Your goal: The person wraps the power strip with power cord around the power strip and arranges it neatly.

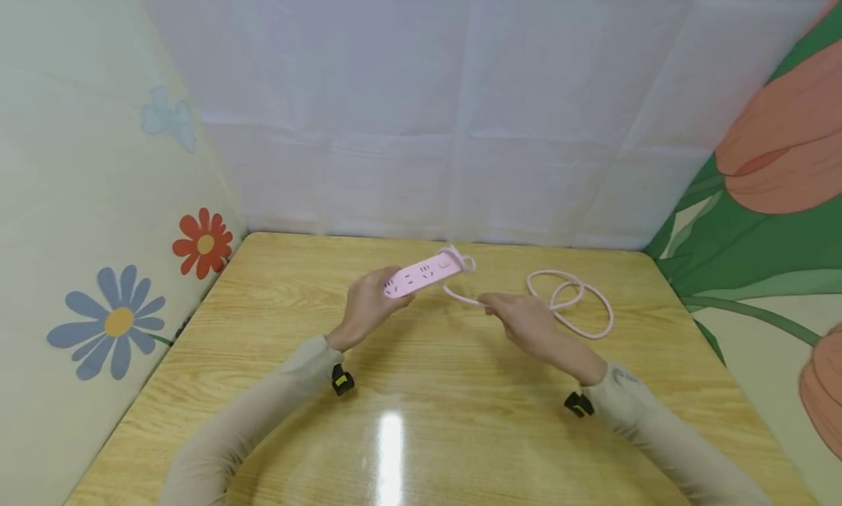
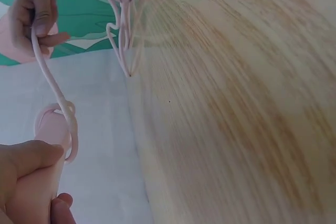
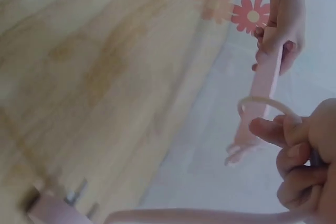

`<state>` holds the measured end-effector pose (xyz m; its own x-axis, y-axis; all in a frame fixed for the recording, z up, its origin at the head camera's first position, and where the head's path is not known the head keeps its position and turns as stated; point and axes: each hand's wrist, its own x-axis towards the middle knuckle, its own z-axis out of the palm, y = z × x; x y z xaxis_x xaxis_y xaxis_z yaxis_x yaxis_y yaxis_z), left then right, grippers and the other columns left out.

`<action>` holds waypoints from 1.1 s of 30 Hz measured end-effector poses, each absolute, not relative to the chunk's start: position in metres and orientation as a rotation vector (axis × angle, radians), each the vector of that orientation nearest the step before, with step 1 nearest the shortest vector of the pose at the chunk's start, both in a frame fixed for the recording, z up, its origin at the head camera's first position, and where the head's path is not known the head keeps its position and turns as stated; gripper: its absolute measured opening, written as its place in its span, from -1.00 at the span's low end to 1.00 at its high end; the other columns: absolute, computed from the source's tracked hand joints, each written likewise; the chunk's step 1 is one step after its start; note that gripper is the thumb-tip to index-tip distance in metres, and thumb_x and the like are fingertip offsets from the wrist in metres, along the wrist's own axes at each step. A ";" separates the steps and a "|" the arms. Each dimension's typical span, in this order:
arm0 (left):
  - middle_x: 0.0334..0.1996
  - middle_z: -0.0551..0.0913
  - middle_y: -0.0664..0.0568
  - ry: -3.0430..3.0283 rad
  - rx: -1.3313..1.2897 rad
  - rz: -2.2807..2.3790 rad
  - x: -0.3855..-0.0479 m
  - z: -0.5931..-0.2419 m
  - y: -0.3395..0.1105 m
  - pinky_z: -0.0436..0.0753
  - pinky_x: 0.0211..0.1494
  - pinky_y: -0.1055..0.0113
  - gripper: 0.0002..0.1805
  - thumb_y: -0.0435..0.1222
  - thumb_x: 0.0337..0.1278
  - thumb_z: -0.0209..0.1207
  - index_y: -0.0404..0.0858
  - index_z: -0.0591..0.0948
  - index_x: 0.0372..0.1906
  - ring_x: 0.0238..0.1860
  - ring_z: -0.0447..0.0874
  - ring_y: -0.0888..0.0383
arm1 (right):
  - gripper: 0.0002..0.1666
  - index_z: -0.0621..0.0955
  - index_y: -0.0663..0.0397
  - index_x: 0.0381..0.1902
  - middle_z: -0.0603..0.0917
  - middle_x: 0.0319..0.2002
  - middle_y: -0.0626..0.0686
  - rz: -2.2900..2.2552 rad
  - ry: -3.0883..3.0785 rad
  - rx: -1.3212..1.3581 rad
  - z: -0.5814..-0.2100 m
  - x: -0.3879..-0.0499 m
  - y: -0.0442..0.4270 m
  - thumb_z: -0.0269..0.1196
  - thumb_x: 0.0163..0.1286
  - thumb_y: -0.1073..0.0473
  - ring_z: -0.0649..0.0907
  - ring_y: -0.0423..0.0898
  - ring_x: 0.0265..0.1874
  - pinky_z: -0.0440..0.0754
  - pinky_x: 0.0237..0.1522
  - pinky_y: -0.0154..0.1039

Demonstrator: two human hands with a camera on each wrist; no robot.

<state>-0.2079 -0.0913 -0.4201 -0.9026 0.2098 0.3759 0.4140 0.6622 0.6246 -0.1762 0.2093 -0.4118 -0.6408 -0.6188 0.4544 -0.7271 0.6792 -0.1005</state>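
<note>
A pink power strip with several socket outlets and a switch is held up off the table by my left hand, which grips its near end. Part of the strip's pink cord loops around the far end. To the right, my right hand grips the cord between curled fingers, a short way from the strip. The remaining cord lies in loose loops on the table beyond that hand. At the lower left of the right wrist view is the pink plug with metal prongs, slightly blurred.
Under both hands is a glossy wood-grain table. A white cloth backdrop hangs along its far edge. Printed flower panels stand on both sides, with a blue flower at left.
</note>
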 end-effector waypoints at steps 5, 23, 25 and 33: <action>-0.07 0.72 -0.17 -2.656 -0.553 -1.048 -0.207 -0.422 -0.093 0.68 -0.19 0.23 -0.45 -0.32 -0.09 0.49 -0.38 0.62 0.09 -0.18 0.70 0.01 | -0.70 0.70 0.12 -0.09 0.67 -0.34 0.05 0.309 -2.272 1.129 -0.403 -0.181 0.215 0.36 0.20 0.40 0.51 -0.16 -0.71 0.31 -0.79 -0.39; -0.14 0.73 -0.09 -2.807 -0.757 -0.935 -0.199 -0.424 -0.090 0.62 -0.30 0.38 -0.41 -0.30 -0.09 0.50 -0.34 0.61 0.13 -0.33 0.62 0.19 | -0.62 0.75 0.16 -0.23 0.72 -0.40 0.09 0.174 -1.973 1.106 -0.394 -0.188 0.217 0.04 0.55 0.13 0.64 -0.05 -0.62 0.38 -0.81 -0.33; -0.13 0.72 -0.10 -2.830 -0.781 -0.897 -0.198 -0.424 -0.090 0.60 -0.29 0.37 -0.39 -0.28 -0.11 0.51 -0.34 0.61 0.14 -0.32 0.62 0.17 | -0.61 0.75 0.17 -0.25 0.73 -0.40 0.09 0.155 -1.957 1.096 -0.393 -0.189 0.216 0.03 0.55 0.11 0.62 -0.05 -0.63 0.40 -0.80 -0.32; -0.03 0.71 -0.11 -2.876 -0.945 -0.822 -0.196 -0.427 -0.089 0.62 -0.20 0.36 -0.33 -0.24 -0.13 0.53 -0.31 0.60 0.18 -0.21 0.67 0.12 | -0.60 0.69 0.23 -0.33 0.70 -0.45 0.13 0.248 -1.962 1.038 -0.389 -0.198 0.217 0.21 0.35 -0.04 0.64 -0.01 -0.62 0.61 -0.67 -0.20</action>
<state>-0.1961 -0.0886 -0.4272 -0.8185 0.5511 0.1621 0.5535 0.6811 0.4793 -0.1976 0.2167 -0.3895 -0.2667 -0.5719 0.7758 -0.7468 0.6314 0.2087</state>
